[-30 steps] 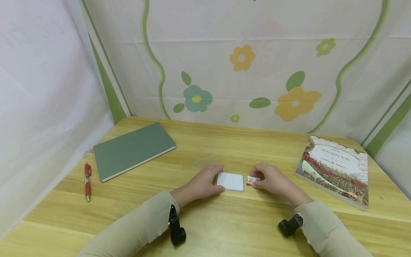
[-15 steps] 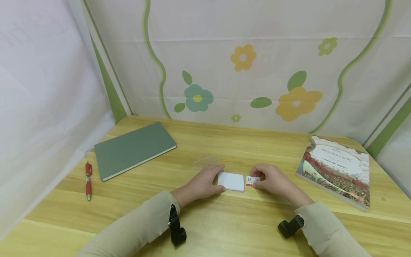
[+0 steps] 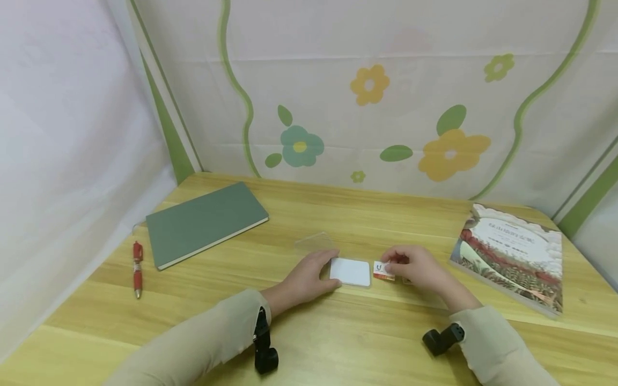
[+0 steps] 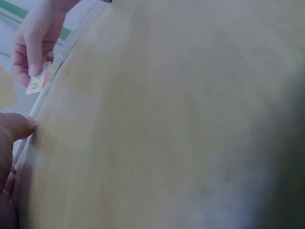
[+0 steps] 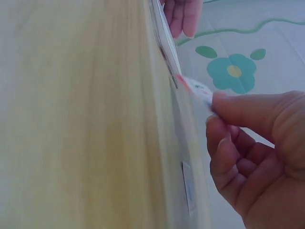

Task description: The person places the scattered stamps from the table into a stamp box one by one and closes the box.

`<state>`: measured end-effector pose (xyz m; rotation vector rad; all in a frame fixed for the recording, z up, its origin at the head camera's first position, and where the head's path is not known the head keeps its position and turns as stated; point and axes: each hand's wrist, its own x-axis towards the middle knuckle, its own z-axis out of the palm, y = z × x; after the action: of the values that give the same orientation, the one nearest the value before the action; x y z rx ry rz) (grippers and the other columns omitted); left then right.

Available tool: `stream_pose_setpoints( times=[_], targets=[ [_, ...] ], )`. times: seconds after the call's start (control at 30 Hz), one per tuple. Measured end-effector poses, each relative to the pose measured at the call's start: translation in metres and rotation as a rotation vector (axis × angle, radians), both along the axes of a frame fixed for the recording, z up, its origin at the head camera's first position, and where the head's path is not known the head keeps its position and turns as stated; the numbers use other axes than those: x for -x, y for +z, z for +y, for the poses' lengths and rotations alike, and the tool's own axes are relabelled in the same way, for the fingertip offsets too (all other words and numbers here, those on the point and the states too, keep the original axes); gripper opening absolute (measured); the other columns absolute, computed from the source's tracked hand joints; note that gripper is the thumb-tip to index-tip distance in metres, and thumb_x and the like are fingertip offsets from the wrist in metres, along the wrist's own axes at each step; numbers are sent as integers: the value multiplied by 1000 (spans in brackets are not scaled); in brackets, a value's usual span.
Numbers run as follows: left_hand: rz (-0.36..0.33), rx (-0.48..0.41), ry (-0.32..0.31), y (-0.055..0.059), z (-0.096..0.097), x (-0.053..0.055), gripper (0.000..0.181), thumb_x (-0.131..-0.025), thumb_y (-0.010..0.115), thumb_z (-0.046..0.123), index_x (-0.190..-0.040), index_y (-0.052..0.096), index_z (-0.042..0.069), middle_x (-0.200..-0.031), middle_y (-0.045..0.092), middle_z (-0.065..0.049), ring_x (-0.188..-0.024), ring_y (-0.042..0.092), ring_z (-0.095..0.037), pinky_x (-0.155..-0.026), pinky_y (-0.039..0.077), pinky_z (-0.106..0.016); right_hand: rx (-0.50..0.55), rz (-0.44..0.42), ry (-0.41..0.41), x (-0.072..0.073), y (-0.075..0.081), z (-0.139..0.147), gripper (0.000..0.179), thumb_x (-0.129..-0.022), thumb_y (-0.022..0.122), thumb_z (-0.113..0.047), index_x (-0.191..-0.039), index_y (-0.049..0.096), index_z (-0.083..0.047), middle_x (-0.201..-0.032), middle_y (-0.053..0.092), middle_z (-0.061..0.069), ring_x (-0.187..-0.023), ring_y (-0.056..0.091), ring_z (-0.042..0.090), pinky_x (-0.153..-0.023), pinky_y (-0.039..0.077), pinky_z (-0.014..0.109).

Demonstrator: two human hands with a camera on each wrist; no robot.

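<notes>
In the head view, my left hand point(image 3: 309, 276) holds the left end of a shallow clear case with a white card face point(image 3: 350, 272), thumb at the near corner and fingers at the far one. Just right of the case, my right hand point(image 3: 417, 269) pinches a small white card point(image 3: 381, 268) with a dark U-shaped mark and a red-orange strip along its near edge. The right wrist view shows this card point(image 5: 198, 88) tilted between thumb point(image 5: 248, 112) and forefinger, close to the layered edge of the case point(image 5: 167, 43). The other right fingers are curled in.
A clear plastic lid point(image 3: 313, 242) lies behind the left hand. Another small flat piece point(image 3: 407, 280) lies partly under the right hand. A green notebook point(image 3: 207, 225) and a red pen point(image 3: 138, 269) are at left; a picture-covered book point(image 3: 512, 257) is at right.
The right fingers have shifted over the small card, which now leans more. A small flat piece has come into sight under the right hand. The left hand stays at the case.
</notes>
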<state>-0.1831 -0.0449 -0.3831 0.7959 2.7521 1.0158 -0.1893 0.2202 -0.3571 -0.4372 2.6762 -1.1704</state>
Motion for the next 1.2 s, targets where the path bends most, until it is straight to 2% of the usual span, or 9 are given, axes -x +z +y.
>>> stream_pose_setpoints(
  times=[0.13,0.23,0.57,0.8,0.97,1.2],
  targets=[
    [19,2,-4,-1,-1,-1,63,-85,67,26,-138,41,4,-138,46,-10,-129,41,-26,-107,34,-40,96,-86,-24,-1,4,1,20,-89,61,-14,-104,64,-2,-82,56,8,-63,48,15,-50,45,27],
    [24,10,-2,-1,-1,-2,63,-85,67,26,-138,41,5,-139,46,-9,-129,40,-25,-107,33,-39,118,-117,-41,0,4,-2,22,-87,64,-17,-105,65,-3,-83,58,8,-63,49,16,-51,45,27],
    [-1,19,11,-1,1,-2,63,-86,66,28,-140,40,7,-141,44,-7,-131,38,-24,-109,31,-40,195,-157,-30,6,0,-24,24,-85,66,-16,-104,66,-1,-90,61,7,-79,54,15,-66,51,26],
    [15,15,6,-2,1,0,63,-86,66,30,-139,40,7,-139,46,-7,-130,39,-23,-108,32,-39,217,-167,-2,9,0,-41,23,-85,66,-13,-104,66,0,-91,61,8,-82,55,16,-70,51,26],
    [20,15,0,-3,0,0,63,-86,66,30,-139,40,7,-139,46,-7,-130,40,-24,-108,32,-40,216,-181,-11,10,-1,-52,21,-85,65,-11,-103,66,-1,-90,61,8,-82,55,16,-69,51,26],
    [20,4,-4,-5,-1,1,63,-86,66,30,-139,41,7,-139,45,-8,-130,38,-24,-108,32,-40,157,-127,7,12,-4,-63,17,-84,65,-13,-99,68,-5,-87,62,5,-80,53,16,-66,46,27]
  ],
)
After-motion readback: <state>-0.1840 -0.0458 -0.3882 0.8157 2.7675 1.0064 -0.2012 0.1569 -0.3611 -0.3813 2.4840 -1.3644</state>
